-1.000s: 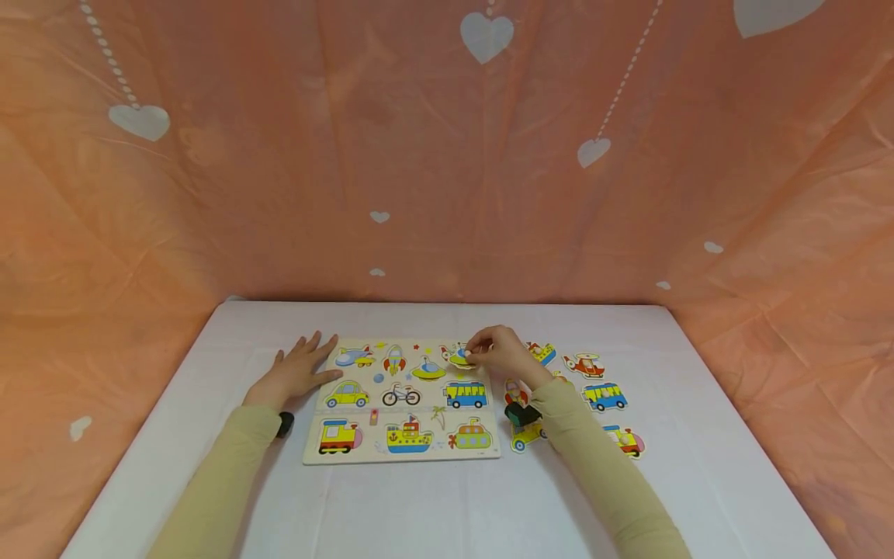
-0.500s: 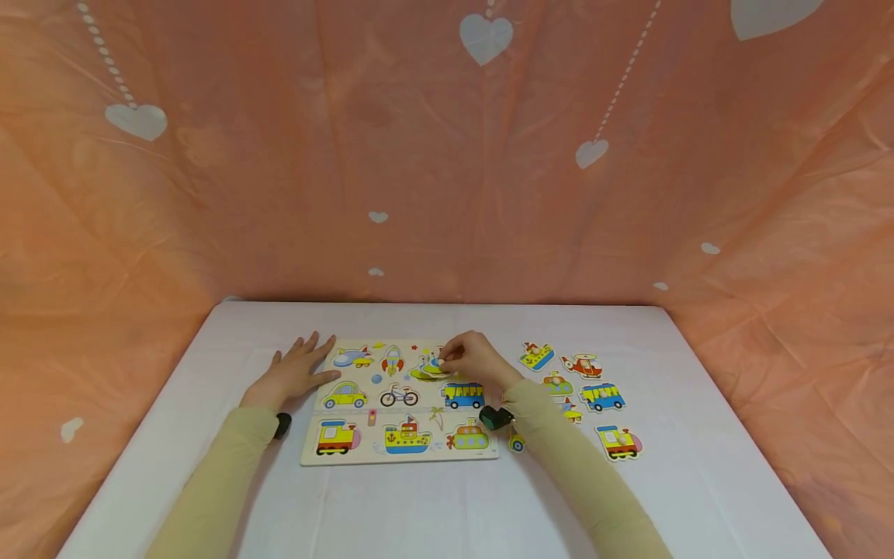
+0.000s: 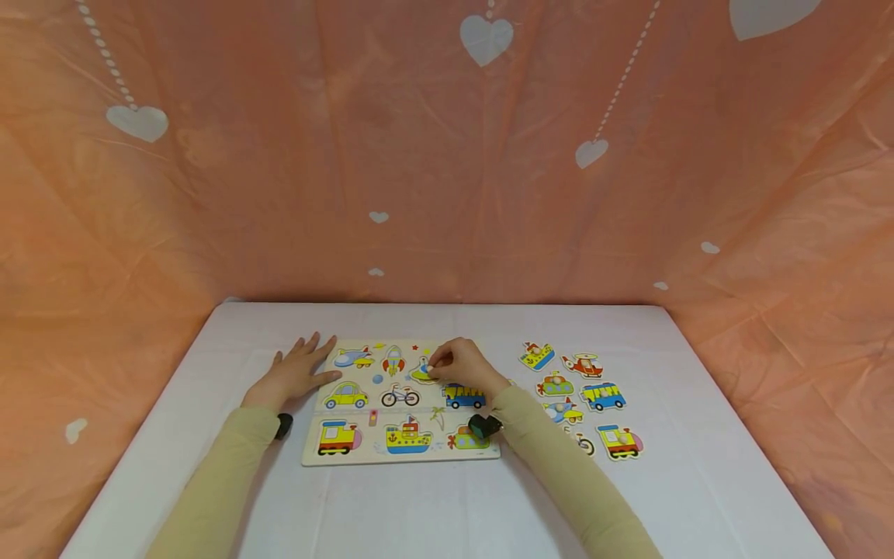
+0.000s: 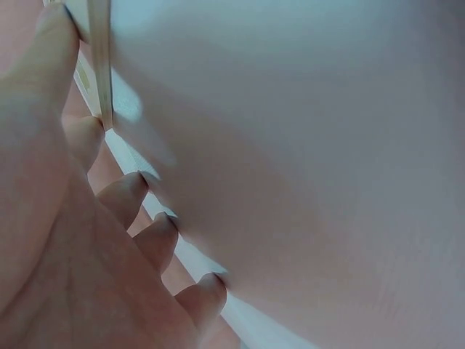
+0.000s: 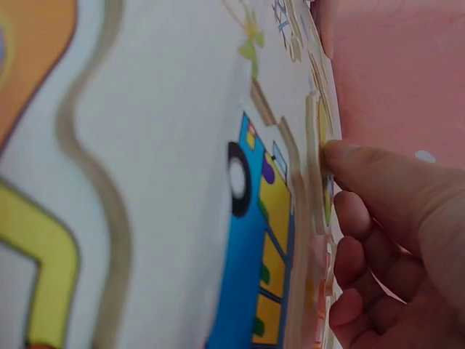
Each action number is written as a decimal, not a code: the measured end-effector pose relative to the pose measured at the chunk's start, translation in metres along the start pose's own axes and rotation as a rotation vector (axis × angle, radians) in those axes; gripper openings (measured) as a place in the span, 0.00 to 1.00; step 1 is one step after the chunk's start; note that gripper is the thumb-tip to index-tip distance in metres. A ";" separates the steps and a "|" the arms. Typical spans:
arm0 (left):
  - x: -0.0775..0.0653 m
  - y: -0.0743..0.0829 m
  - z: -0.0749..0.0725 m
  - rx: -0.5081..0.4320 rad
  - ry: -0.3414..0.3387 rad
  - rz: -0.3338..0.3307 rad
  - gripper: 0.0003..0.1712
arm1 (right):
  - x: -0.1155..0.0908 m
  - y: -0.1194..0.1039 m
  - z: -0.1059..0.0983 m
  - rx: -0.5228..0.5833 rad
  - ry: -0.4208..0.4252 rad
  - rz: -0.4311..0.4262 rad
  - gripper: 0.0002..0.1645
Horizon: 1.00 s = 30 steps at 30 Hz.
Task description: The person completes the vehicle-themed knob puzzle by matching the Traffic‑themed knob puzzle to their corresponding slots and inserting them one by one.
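A wooden puzzle board with printed vehicle recesses lies on the white table. My left hand rests at its left edge, fingers spread; in the left wrist view the thumb touches the board's side and the other fingertips meet the tablecloth. Thumb and fingers of my right hand pinch a flying saucer puzzle piece over the saucer's spot in the top row. The right wrist view shows this piece edge-on under the thumb. The hand covers the board's top right corner.
Right of the board lie loose knobbed pieces: a ship, a helicopter, a submarine, a bus, an airplane, a train and a bicycle partly under the right sleeve. A pink curtain hangs behind the table.
My right hand has carried the saucer piece leftward from the board's top right corner and lowered it onto the saucer picture. The left hand has stayed in place.
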State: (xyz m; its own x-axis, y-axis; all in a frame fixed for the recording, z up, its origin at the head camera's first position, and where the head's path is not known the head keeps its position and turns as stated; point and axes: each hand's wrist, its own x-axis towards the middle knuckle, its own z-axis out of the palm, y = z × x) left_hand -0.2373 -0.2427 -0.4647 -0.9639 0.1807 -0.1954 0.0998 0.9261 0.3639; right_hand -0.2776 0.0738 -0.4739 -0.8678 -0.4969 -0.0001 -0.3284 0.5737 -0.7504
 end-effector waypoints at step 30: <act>0.000 -0.001 0.001 -0.009 -0.004 -0.008 0.49 | -0.001 0.005 -0.001 -0.032 0.017 -0.049 0.10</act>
State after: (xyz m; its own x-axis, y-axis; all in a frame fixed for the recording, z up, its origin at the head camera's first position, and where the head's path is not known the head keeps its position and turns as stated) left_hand -0.2375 -0.2435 -0.4657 -0.9637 0.1747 -0.2021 0.0900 0.9246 0.3702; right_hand -0.2788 0.0783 -0.4770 -0.8564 -0.5141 0.0471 -0.3820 0.5696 -0.7277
